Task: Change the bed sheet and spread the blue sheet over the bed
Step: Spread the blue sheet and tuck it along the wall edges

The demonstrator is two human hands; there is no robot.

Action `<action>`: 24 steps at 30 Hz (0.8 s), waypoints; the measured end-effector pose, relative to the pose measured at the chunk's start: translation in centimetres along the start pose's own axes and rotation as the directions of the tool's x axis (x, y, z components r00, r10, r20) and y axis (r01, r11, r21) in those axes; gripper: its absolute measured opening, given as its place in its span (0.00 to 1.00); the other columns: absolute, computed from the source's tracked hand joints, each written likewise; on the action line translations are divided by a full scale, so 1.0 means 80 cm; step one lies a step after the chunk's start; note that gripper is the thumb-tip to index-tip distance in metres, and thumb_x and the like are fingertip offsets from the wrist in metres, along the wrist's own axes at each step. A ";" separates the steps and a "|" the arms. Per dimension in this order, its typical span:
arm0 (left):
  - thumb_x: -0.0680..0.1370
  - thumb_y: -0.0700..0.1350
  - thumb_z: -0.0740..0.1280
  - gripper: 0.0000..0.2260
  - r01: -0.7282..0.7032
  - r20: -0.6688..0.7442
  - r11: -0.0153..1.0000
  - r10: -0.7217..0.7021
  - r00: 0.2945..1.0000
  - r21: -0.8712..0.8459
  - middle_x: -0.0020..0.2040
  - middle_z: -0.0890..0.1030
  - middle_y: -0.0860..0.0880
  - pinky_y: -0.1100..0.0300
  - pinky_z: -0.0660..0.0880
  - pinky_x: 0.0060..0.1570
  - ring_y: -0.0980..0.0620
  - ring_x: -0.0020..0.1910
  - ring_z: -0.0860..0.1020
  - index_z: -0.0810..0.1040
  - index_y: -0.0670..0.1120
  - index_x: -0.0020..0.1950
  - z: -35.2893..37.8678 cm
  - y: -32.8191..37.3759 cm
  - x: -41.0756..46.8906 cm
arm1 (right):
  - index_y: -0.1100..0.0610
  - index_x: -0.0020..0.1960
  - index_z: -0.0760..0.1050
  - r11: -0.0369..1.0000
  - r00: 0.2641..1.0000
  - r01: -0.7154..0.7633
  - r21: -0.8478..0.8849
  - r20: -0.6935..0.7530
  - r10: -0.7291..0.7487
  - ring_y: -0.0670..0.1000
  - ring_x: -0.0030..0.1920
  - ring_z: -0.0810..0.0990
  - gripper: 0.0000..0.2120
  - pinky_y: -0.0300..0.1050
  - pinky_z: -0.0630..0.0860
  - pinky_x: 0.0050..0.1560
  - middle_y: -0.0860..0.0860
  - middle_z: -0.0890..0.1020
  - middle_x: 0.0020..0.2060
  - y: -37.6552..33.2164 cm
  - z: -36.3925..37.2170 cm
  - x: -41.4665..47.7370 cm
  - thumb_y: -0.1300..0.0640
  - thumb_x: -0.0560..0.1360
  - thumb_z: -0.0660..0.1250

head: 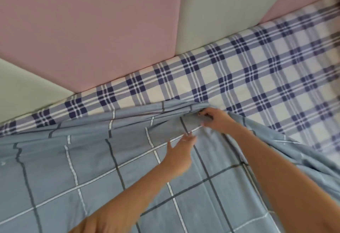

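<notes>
A: Where is the blue sheet [92, 159]?
B: Spread near and left, its far edge bunched on the plaid sheet [257, 67].
A: The hands?
B: Right hand [216, 121] pinches that bunched edge; left hand [179, 152], fingers straight, touches the cloth just beside.

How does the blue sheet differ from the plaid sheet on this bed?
The blue sheet has thin, widely spaced white and dark lines; the plaid sheet has dense navy-and-white checks. The blue sheet is bunched where the right hand grips it; the plaid sheet lies flat. Both are grid-patterned.
</notes>
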State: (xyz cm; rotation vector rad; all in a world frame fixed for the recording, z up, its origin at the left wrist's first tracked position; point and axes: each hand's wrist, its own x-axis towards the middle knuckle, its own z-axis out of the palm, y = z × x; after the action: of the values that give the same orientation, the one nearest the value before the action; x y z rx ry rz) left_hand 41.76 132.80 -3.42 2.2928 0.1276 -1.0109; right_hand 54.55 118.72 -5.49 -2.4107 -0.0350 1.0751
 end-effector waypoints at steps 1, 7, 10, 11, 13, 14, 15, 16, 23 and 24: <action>0.74 0.28 0.56 0.34 -0.129 0.011 0.991 0.129 0.992 0.030 0.78 0.53 0.48 0.44 0.48 0.74 0.51 0.77 0.52 0.54 0.49 0.78 -0.011 0.042 0.004 | 0.60 0.52 0.79 0.965 0.999 -0.030 0.260 -0.024 0.037 0.53 0.52 0.79 0.10 0.50 0.73 0.58 0.59 0.82 0.54 0.018 -0.029 -0.012 0.55 0.74 0.70; 0.77 0.49 0.66 0.27 -0.236 -0.144 0.951 0.267 0.953 0.200 0.76 0.58 0.47 0.41 0.56 0.71 0.47 0.75 0.57 0.61 0.52 0.75 -0.049 0.155 0.071 | 0.43 0.76 0.44 0.894 0.925 -0.379 -0.239 -0.069 0.374 0.57 0.76 0.45 0.53 0.67 0.50 0.69 0.52 0.45 0.77 0.230 -0.123 -0.108 0.38 0.64 0.75; 0.73 0.63 0.67 0.40 -0.038 0.025 0.962 0.032 0.999 0.272 0.77 0.36 0.49 0.29 0.43 0.68 0.45 0.76 0.36 0.46 0.58 0.77 -0.020 0.164 0.118 | 0.40 0.75 0.34 0.881 0.936 -0.347 -0.323 -0.056 0.348 0.54 0.76 0.35 0.62 0.73 0.45 0.69 0.46 0.31 0.74 0.294 -0.092 -0.121 0.39 0.60 0.78; 0.72 0.64 0.67 0.43 0.006 0.030 0.968 -0.014 0.999 0.252 0.76 0.31 0.50 0.27 0.41 0.66 0.44 0.75 0.32 0.44 0.58 0.77 -0.011 0.159 0.129 | 0.41 0.76 0.37 0.895 0.948 -0.318 -0.314 -0.103 0.301 0.54 0.76 0.35 0.61 0.73 0.45 0.69 0.45 0.32 0.75 0.300 -0.084 -0.119 0.40 0.60 0.78; 0.70 0.63 0.70 0.46 0.090 -0.013 0.969 -0.090 0.996 0.230 0.74 0.26 0.50 0.25 0.38 0.63 0.43 0.73 0.28 0.42 0.58 0.77 0.015 0.160 0.151 | 0.44 0.76 0.48 0.930 0.959 -0.271 -0.250 -0.147 0.240 0.53 0.76 0.38 0.55 0.72 0.46 0.70 0.44 0.35 0.76 0.317 -0.083 -0.110 0.44 0.61 0.79; 0.69 0.62 0.71 0.46 0.128 -0.050 0.963 -0.119 0.992 0.237 0.73 0.25 0.50 0.24 0.38 0.62 0.42 0.72 0.27 0.43 0.57 0.76 0.033 0.167 0.161 | 0.46 0.75 0.54 0.945 0.964 -0.251 -0.209 -0.142 0.224 0.53 0.77 0.39 0.49 0.72 0.47 0.69 0.44 0.37 0.76 0.329 -0.087 -0.109 0.46 0.62 0.79; 0.69 0.62 0.71 0.46 0.164 -0.091 0.954 -0.146 0.985 0.250 0.72 0.24 0.50 0.24 0.38 0.62 0.42 0.72 0.27 0.43 0.57 0.75 0.038 0.166 0.164 | 0.47 0.73 0.58 0.958 0.968 -0.221 -0.183 -0.156 0.194 0.52 0.77 0.40 0.43 0.73 0.48 0.69 0.44 0.38 0.77 0.332 -0.086 -0.105 0.48 0.65 0.78; 0.70 0.63 0.70 0.46 0.204 -0.119 0.942 -0.178 0.977 0.268 0.72 0.23 0.49 0.24 0.38 0.61 0.42 0.72 0.26 0.43 0.56 0.75 0.046 0.170 0.173 | 0.49 0.72 0.60 0.964 0.971 -0.206 -0.169 -0.159 0.180 0.52 0.77 0.40 0.39 0.74 0.48 0.69 0.44 0.39 0.77 0.341 -0.091 -0.102 0.50 0.67 0.77; 0.74 0.67 0.62 0.46 0.303 -0.106 0.880 -0.284 0.953 0.365 0.69 0.20 0.46 0.24 0.37 0.61 0.39 0.70 0.25 0.33 0.51 0.76 0.047 0.173 0.186 | 0.54 0.71 0.64 0.975 0.990 -0.135 -0.174 -0.070 0.125 0.56 0.76 0.50 0.24 0.69 0.58 0.68 0.48 0.45 0.77 0.340 -0.118 -0.100 0.57 0.77 0.66; 0.74 0.66 0.60 0.45 0.300 -0.122 0.876 -0.274 0.954 0.378 0.70 0.21 0.45 0.24 0.37 0.61 0.38 0.70 0.25 0.34 0.50 0.76 0.051 0.175 0.184 | 0.53 0.71 0.65 0.971 0.991 -0.130 -0.199 -0.036 0.125 0.56 0.77 0.46 0.24 0.71 0.55 0.69 0.47 0.43 0.77 0.340 -0.119 -0.105 0.58 0.77 0.66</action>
State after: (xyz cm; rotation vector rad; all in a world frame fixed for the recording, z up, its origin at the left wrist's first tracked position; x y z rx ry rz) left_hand 54.04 116.97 -8.70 2.7344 0.3280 -1.2000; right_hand 50.72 88.93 -6.53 -2.6378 0.0210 1.1490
